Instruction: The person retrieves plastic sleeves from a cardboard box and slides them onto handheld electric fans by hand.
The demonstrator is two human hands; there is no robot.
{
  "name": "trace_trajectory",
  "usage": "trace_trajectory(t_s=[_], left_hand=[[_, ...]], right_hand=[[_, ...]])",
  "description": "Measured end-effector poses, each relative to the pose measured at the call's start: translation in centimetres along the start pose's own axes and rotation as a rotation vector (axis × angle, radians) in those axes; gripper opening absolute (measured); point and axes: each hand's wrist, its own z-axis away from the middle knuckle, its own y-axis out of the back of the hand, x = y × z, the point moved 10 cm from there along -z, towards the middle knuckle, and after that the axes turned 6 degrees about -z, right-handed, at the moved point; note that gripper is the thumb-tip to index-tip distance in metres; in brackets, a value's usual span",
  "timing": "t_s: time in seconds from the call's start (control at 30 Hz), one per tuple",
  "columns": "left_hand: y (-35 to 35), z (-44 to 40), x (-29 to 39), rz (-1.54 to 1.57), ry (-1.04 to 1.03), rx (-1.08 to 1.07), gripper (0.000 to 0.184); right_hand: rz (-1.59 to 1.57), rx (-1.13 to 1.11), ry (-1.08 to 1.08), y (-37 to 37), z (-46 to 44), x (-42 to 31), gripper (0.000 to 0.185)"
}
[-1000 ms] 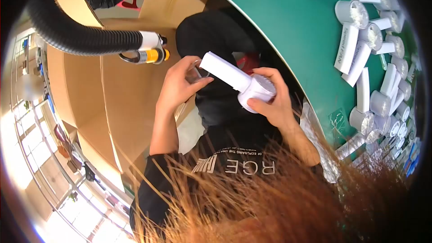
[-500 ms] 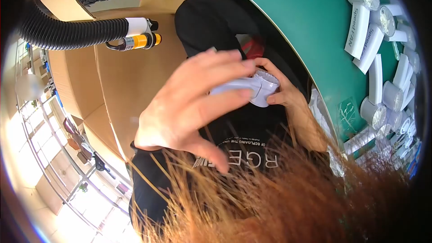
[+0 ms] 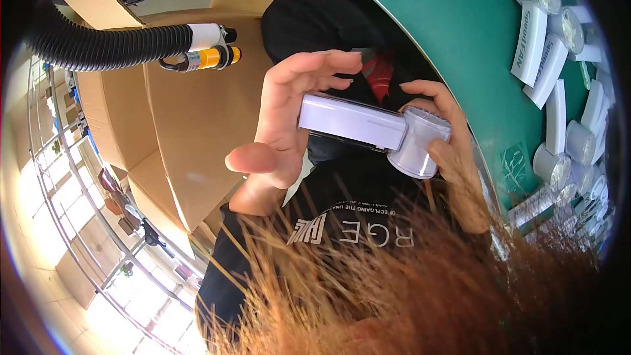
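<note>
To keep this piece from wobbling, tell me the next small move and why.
Probably curl the left hand around the white handle: its palm is open beside the handle's end, thumb spread away, and only the right hand grips the round head.

Left grip (image 3: 279, 121), farther from the tabletop (image 3: 460, 39): open, palm toward the viewer, fingers bent, thumb spread wide. Right grip (image 3: 450, 135), just beside the tabletop: closed, fingers bent, thumb opposed.
</note>
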Motion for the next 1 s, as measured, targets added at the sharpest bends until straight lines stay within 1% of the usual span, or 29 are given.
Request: trace_trajectory(t_s=[0.17,0.23,0.33,0.43,0.47,0.53,0.57,0.6,0.63,0.67,0.7,0.77,0.8,0.87,0.93,1.0], left_hand=[[-0.1,0.1,0.3,0.068,-0.033,-0.021,0.111],[0.4,-0.1,0.4,0.098,-0.08,-0.033,0.107],[0.6,-0.5,0.9,0.087,-0.159,0.027,0.106],[0.5,-0.3,1.8,-0.026,-0.314,0.073,0.106],[0.3,-0.1,1.8,-0.07,-0.397,0.054,0.106],[-0.3,-0.1,2.0,-0.024,-0.438,0.006,0.101],[-0.6,0.0,2.0,-0.001,-0.458,-0.018,0.099],[-1.0,-0.2,1.9,0.039,-0.428,-0.064,0.097],[-1.3,-0.5,1.3,0.102,-0.297,-0.114,0.091],[-2.1,-0.4,0.2,0.183,-0.096,-0.17,0.086],[-2.7,-0.1,-0.5,0.221,0.047,-0.225,0.081],[-4.6,0.2,-1.3,0.167,0.21,-0.393,0.072],[-5.5,0.4,-1.8,0.122,0.283,-0.489,0.067],[-6.9,1.8,-2.8,-0.127,0.355,-0.81,0.06],[-7.7,3.6,-3.8,-0.216,0.443,-0.957,0.054],[-8.7,5.2,-4.8,-0.278,0.545,-1.099,0.047]], right_hand=[[0.002,0.035,0.056,0.6,0.3,-0.1,0.08],[0.016,0.039,0.098,1.1,0.4,-0.1,0.079],[0.301,0.034,0.259,0.7,1.0,-2.2,0.07],[0.844,-0.043,0.935,-2.0,3.7,-5.7,0.064],[0.862,-0.034,1.022,-2.2,4.4,-6.0,0.062],[0.895,0.003,1.147,-2.2,5.4,-5.9,0.064],[0.901,0.011,1.126,-2.1,5.3,-5.9,0.064],[0.906,0.019,1.104,-2.0,5.3,-5.9,0.065],[0.9,0.018,0.998,-1.8,5.1,-6.0,0.065],[0.894,0.023,0.889,-1.4,4.9,-6.0,0.065],[0.772,0.016,0.73,-0.3,4.5,-5.6,0.066],[0.518,0.028,0.413,1.9,4.6,-3.8,0.068],[0.543,0.021,0.386,2.2,4.8,-3.5,0.071],[0.586,-0.018,0.3,2.2,5.0,-3.5,0.075],[0.553,-0.089,0.205,1.9,5.3,-2.6,0.07],[0.589,-0.102,0.177,1.8,5.9,-1.5,0.065]])
